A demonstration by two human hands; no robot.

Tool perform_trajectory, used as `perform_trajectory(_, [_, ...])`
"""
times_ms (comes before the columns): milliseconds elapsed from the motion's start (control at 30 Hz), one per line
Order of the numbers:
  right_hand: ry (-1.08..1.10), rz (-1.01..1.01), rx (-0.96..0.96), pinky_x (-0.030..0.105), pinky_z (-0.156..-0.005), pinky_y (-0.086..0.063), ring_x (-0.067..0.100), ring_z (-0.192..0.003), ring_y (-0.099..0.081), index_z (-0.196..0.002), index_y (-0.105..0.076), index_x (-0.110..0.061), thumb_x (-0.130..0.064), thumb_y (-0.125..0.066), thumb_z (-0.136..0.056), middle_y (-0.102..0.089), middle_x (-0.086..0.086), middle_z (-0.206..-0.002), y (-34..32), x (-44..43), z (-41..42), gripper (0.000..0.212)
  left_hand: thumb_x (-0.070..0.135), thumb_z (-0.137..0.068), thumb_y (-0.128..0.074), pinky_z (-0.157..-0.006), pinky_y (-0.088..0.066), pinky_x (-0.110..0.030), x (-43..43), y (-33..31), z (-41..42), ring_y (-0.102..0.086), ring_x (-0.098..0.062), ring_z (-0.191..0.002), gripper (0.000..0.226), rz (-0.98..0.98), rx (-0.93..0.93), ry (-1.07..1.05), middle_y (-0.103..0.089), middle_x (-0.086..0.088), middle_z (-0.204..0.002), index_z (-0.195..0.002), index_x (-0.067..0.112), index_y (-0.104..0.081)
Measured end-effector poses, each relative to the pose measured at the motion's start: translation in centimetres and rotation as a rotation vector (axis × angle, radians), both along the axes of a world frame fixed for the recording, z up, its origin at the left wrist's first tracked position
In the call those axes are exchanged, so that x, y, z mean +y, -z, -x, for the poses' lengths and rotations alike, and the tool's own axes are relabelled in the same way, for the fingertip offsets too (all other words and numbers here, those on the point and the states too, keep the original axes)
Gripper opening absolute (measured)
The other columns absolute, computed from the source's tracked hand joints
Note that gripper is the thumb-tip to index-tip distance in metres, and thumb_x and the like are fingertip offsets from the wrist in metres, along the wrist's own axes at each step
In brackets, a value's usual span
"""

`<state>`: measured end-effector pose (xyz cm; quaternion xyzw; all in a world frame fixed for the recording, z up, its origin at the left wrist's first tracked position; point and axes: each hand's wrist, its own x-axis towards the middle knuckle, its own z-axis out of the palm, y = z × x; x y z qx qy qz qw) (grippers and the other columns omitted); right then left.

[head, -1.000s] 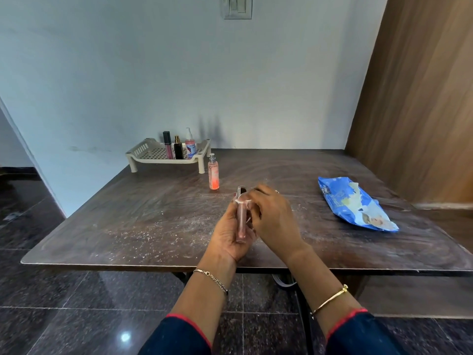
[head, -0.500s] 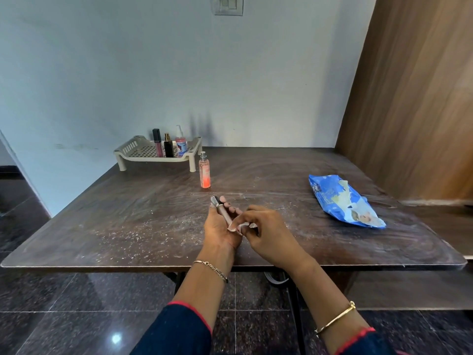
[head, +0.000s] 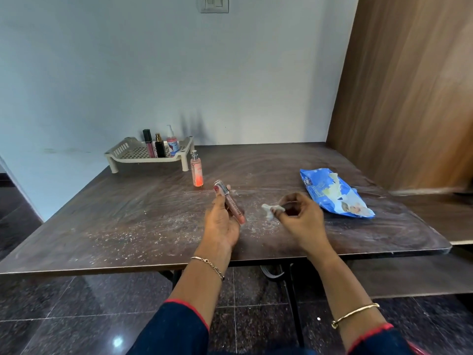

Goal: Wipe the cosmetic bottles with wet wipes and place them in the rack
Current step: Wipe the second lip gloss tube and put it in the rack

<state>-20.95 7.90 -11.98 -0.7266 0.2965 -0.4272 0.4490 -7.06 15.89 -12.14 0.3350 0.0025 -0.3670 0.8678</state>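
Both forearms rise from the bottom edge of the frame toward its centre, bare above the dark blue sleeves with red trim (head: 176, 329). The left hand (head: 221, 224) sits just left of centre with its palm turned toward the right. Its thumb and fingers hold a slim pink cosmetic tube with a silver cap (head: 231, 204), which lies slantwise with the cap end uppermost beside the thumb tip. A thin chain bracelet (head: 208, 265) circles the left wrist. The right hand (head: 300, 221) sits just right of centre, its back to the camera and its fingers curled. Its fingertips pinch a small crumpled white wipe (head: 270, 211) that sticks out to the left. A plain gold bangle (head: 354, 315) rides low on the right forearm. The hands are apart.
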Motion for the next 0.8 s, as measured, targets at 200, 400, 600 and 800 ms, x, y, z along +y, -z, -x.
perform_trajectory(200, [0.091,-0.083,0.119,0.037,-0.073,-0.056,0.016,-0.065,-0.066,-0.078,-0.068,-0.010,-0.006,-0.076,-0.077,-0.070,0.005,-0.067,1.1,-2.9,3.0,0.008,0.018,-0.090,-0.058,-0.064,-0.049,-0.033,-1.2,-0.3,1.4,-0.049,-0.018,-0.064,0.022,0.018,-0.020,0.045,-0.053,-0.006,-0.076,-0.107,0.004,-0.062])
perform_trajectory(400, [0.142,0.048,0.349,0.022,-0.069,-0.050,0.014,-0.069,-0.065,-0.076,-0.069,-0.018,-0.013,-0.075,-0.078,-0.069,-0.005,-0.073,1.4,-3.5,3.9,0.007,0.018,-0.088,-0.062,-0.069,-0.048,-0.036,-2.3,-0.5,2.9,-0.050,-0.017,-0.069,0.009,-0.015,-0.070,0.102,-0.050,-0.006,-0.076,-0.086,0.009,-0.059])
perform_trajectory(600, [0.205,0.108,0.435,0.028,-0.081,-0.048,0.013,-0.084,-0.061,-0.098,-0.071,-0.019,-0.026,-0.067,-0.085,-0.069,-0.003,-0.090,0.5,-3.4,3.5,0.015,0.019,-0.077,-0.070,-0.071,-0.050,-0.036,-1.3,-0.7,3.1,-0.053,-0.016,-0.072,0.014,-0.022,-0.128,0.159,-0.055,-0.005,-0.080,-0.087,0.013,-0.063])
perform_trajectory(800, [-0.246,0.060,0.197,0.011,-0.076,-0.041,0.007,-0.102,-0.055,-0.126,-0.059,-0.017,-0.023,-0.053,-0.097,-0.060,-0.007,-0.113,-4.9,-0.2,-0.4,0.030,0.023,-0.080,-0.069,-0.061,-0.045,-0.027,0.1,-1.0,2.1,-0.056,-0.012,-0.066,0.010,-0.075,-0.227,0.226,-0.062,0.001,-0.075,-0.089,0.019,-0.067])
